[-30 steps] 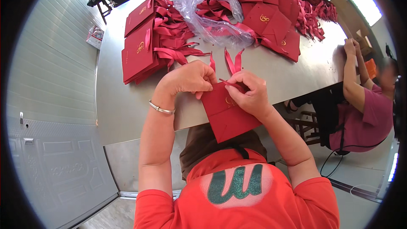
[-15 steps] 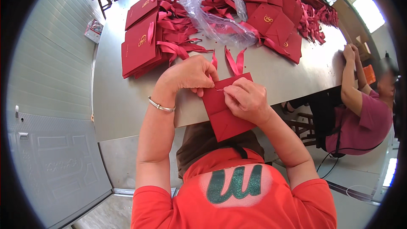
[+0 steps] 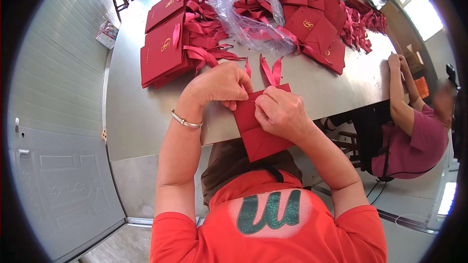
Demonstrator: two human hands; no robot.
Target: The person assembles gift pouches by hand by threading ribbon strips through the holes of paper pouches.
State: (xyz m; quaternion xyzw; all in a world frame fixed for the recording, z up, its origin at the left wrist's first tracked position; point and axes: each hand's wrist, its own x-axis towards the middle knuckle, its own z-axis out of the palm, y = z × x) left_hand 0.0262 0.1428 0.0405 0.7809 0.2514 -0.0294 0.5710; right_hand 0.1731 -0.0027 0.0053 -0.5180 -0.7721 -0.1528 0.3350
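Note:
A small dark red paper gift bag point(image 3: 267, 139) lies flat at the table's near edge, slightly tilted, its lower end over my lap. A pink ribbon handle point(image 3: 271, 71) sticks up from its top. At its upper left corner, my left hand point(image 3: 220, 85) is closed, the fingertips pinching the bag's edge beside another ribbon end. My right hand point(image 3: 282, 113) rests over the bag's upper right part, thumb and fingers pressed together. A thin, pale thing shows near its fingertips, too small to name. The two hands' fingertips are close together.
Stacked red gift bags point(image 3: 163, 51) with ribbons lie at the left of the metal table point(image 3: 131, 117). More bags point(image 3: 312, 27) are heaped at the right. Between them sits a crumpled clear plastic bag point(image 3: 234, 14). A person in a purple shirt point(image 3: 414, 141) sits at the right.
My right hand has shifted slightly up and left, nearer my left fingertips, and now hides more of the thin pale thing. My left hand and the bag stay almost in place.

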